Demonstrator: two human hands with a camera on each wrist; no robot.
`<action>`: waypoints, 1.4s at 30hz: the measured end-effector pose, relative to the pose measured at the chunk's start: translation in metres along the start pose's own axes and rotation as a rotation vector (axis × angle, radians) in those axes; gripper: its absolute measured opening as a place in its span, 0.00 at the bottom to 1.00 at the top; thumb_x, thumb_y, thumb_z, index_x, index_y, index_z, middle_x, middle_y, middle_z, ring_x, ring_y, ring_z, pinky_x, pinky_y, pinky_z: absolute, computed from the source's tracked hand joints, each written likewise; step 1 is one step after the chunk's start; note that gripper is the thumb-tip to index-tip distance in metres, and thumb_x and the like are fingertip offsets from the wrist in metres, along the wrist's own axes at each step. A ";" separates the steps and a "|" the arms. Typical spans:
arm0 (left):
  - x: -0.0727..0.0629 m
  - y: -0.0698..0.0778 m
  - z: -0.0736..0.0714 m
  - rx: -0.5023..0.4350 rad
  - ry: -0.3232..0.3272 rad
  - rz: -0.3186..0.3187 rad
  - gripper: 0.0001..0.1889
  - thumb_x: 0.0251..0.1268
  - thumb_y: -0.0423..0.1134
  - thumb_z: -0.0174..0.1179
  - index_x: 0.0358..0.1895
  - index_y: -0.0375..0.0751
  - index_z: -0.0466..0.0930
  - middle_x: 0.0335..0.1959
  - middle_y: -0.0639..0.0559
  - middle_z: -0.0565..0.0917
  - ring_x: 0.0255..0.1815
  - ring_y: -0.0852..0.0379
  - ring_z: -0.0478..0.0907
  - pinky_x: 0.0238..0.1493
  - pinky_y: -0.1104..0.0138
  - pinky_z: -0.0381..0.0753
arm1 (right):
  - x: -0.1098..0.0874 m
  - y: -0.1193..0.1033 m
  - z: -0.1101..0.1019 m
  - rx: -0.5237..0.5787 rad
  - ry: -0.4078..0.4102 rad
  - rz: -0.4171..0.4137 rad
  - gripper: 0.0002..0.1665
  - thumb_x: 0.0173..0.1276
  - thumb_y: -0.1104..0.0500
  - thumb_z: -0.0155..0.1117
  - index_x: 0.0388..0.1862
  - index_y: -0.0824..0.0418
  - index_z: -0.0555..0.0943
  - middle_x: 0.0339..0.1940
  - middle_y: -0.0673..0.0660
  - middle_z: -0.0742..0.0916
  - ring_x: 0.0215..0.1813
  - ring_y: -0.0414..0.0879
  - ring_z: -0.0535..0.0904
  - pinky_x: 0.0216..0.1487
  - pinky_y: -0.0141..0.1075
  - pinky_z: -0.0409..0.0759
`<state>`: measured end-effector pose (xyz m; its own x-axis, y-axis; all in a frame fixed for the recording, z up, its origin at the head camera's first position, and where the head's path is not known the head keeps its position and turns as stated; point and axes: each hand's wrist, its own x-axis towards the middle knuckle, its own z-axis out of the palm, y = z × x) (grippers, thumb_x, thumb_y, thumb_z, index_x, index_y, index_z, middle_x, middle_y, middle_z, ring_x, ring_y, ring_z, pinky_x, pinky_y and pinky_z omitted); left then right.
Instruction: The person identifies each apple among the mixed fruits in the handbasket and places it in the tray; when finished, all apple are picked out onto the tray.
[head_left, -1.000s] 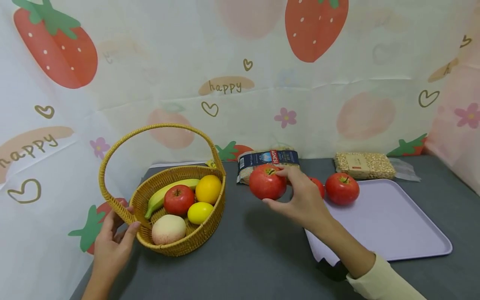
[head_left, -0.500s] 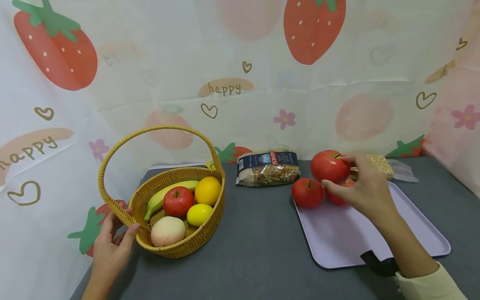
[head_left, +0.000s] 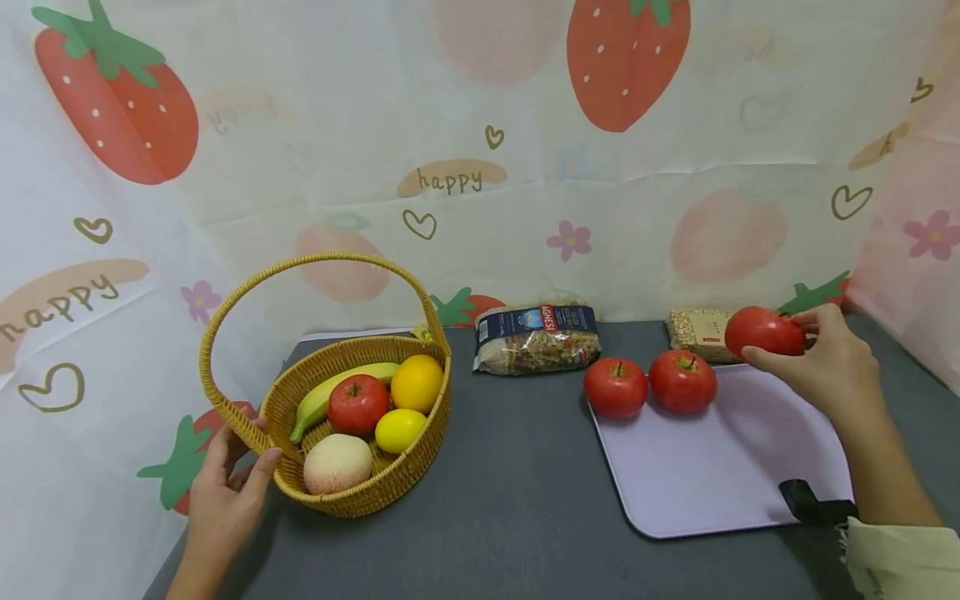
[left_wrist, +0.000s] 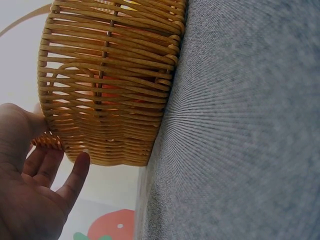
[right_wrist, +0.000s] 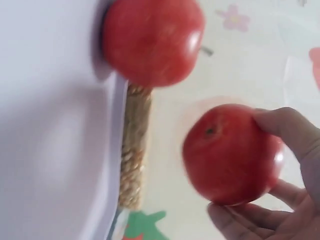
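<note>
Left hand (head_left: 225, 492) is gripping the wicker basket (head_left: 405, 479) at the handle's base. Right hand (head_left: 840, 375) is holding a red fruit (head_left: 761, 332) between thumb and fingers, clear of the tray (head_left: 720, 467), near its far right corner. Inside the basket, a banana (head_left: 315, 402), red apple (head_left: 358, 405), orange (head_left: 417, 383), lemon (head_left: 400, 429) and peach (head_left: 337, 463) are lying together. Two more red fruits (head_left: 682, 381) are sitting side by side at the tray's far left. Behind, a grain pack (head_left: 690, 333) and a dark-labelled bag (head_left: 536, 342) are resting on the grey counter (head_left: 510, 500). Strawberry-print cloth (head_left: 480, 100) is hanging beyond.
</note>
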<state>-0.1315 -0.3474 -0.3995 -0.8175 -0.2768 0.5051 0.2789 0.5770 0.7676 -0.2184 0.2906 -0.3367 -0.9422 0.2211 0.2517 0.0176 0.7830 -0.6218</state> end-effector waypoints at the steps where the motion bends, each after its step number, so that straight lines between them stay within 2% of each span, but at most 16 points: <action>1: 0.000 0.000 0.000 -0.002 0.001 0.002 0.33 0.67 0.24 0.62 0.74 0.38 0.65 0.59 0.45 0.78 0.56 0.69 0.73 0.44 0.82 0.77 | 0.001 0.004 0.000 -0.015 -0.024 0.009 0.50 0.62 0.39 0.71 0.65 0.74 0.62 0.56 0.78 0.76 0.53 0.74 0.69 0.36 0.55 0.73; 6: 0.001 -0.002 0.000 -0.017 0.006 0.011 0.33 0.66 0.22 0.63 0.74 0.38 0.65 0.57 0.54 0.78 0.56 0.68 0.74 0.44 0.82 0.77 | 0.007 0.017 0.004 -0.088 -0.132 -0.009 0.50 0.61 0.37 0.72 0.61 0.73 0.64 0.55 0.78 0.75 0.49 0.72 0.70 0.35 0.54 0.70; 10: 0.001 -0.003 0.000 -0.009 0.001 0.013 0.33 0.66 0.22 0.62 0.74 0.38 0.65 0.57 0.58 0.78 0.55 0.68 0.74 0.44 0.83 0.77 | 0.011 0.023 0.012 -0.132 -0.156 -0.059 0.44 0.57 0.42 0.77 0.55 0.73 0.67 0.46 0.73 0.78 0.44 0.68 0.73 0.34 0.52 0.69; 12: 0.000 -0.002 0.000 -0.002 -0.002 0.009 0.33 0.66 0.23 0.62 0.74 0.38 0.65 0.57 0.58 0.78 0.55 0.69 0.74 0.43 0.83 0.76 | 0.012 0.025 0.015 -0.148 -0.157 -0.092 0.39 0.54 0.47 0.79 0.49 0.72 0.70 0.40 0.69 0.80 0.40 0.66 0.74 0.33 0.50 0.69; 16: -0.001 -0.001 0.001 -0.011 0.001 0.003 0.33 0.66 0.23 0.62 0.74 0.38 0.65 0.57 0.58 0.78 0.56 0.68 0.74 0.44 0.83 0.76 | 0.013 0.024 0.017 -0.184 -0.156 -0.164 0.22 0.53 0.54 0.78 0.31 0.65 0.74 0.27 0.60 0.80 0.32 0.59 0.74 0.29 0.45 0.66; 19: 0.000 -0.001 0.002 -0.023 0.000 0.007 0.33 0.66 0.22 0.62 0.74 0.38 0.65 0.57 0.57 0.78 0.56 0.68 0.74 0.44 0.82 0.77 | 0.014 0.023 0.013 -0.203 -0.177 -0.180 0.16 0.55 0.55 0.76 0.23 0.60 0.76 0.24 0.56 0.78 0.31 0.57 0.72 0.28 0.44 0.65; 23: 0.000 -0.002 0.002 -0.030 0.000 0.010 0.33 0.66 0.22 0.62 0.73 0.38 0.65 0.57 0.56 0.78 0.56 0.67 0.74 0.44 0.82 0.77 | 0.012 0.021 0.004 -0.215 -0.211 -0.157 0.13 0.59 0.55 0.73 0.27 0.61 0.79 0.28 0.60 0.80 0.34 0.61 0.73 0.29 0.45 0.66; 26: 0.000 -0.003 0.002 -0.023 0.002 0.013 0.33 0.66 0.22 0.62 0.73 0.37 0.65 0.57 0.56 0.78 0.56 0.67 0.74 0.44 0.82 0.77 | 0.010 0.015 0.003 -0.208 -0.194 -0.150 0.12 0.62 0.55 0.71 0.35 0.63 0.81 0.34 0.67 0.83 0.38 0.65 0.74 0.31 0.49 0.69; 29: 0.000 -0.003 0.001 -0.010 0.000 0.017 0.33 0.66 0.22 0.62 0.73 0.36 0.65 0.57 0.55 0.77 0.56 0.67 0.73 0.44 0.83 0.76 | 0.007 0.001 0.007 -0.178 -0.136 -0.166 0.14 0.64 0.54 0.69 0.41 0.64 0.82 0.40 0.72 0.83 0.41 0.68 0.75 0.33 0.55 0.70; 32: 0.000 -0.003 0.000 -0.009 -0.004 0.020 0.32 0.66 0.22 0.62 0.73 0.36 0.65 0.57 0.55 0.77 0.56 0.68 0.73 0.43 0.83 0.76 | 0.004 -0.021 0.017 -0.132 -0.083 -0.235 0.14 0.64 0.55 0.68 0.42 0.65 0.83 0.42 0.74 0.84 0.44 0.71 0.76 0.37 0.60 0.72; 35: 0.001 -0.003 0.000 -0.012 -0.008 0.023 0.32 0.66 0.23 0.62 0.73 0.35 0.65 0.57 0.56 0.77 0.56 0.68 0.73 0.44 0.83 0.77 | -0.001 -0.050 0.034 -0.075 -0.071 -0.322 0.12 0.63 0.58 0.70 0.40 0.65 0.84 0.44 0.72 0.85 0.47 0.70 0.79 0.41 0.62 0.74; 38: 0.001 -0.002 0.000 -0.016 -0.011 0.028 0.32 0.66 0.23 0.62 0.73 0.35 0.65 0.57 0.57 0.77 0.56 0.67 0.74 0.44 0.82 0.77 | -0.009 -0.081 0.060 -0.025 -0.078 -0.432 0.10 0.62 0.61 0.71 0.40 0.64 0.85 0.43 0.68 0.87 0.46 0.65 0.81 0.44 0.59 0.76; 42: 0.000 -0.002 0.000 -0.017 -0.006 0.035 0.33 0.65 0.22 0.62 0.73 0.35 0.65 0.57 0.58 0.78 0.55 0.67 0.74 0.43 0.82 0.77 | -0.024 -0.120 0.108 0.014 -0.109 -0.595 0.10 0.59 0.62 0.74 0.39 0.62 0.86 0.41 0.61 0.88 0.41 0.57 0.83 0.42 0.53 0.80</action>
<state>-0.1318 -0.3490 -0.4012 -0.8100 -0.2521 0.5295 0.3159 0.5731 0.7561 -0.2340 0.1287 -0.3481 -0.8177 -0.3143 0.4822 -0.5268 0.7462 -0.4070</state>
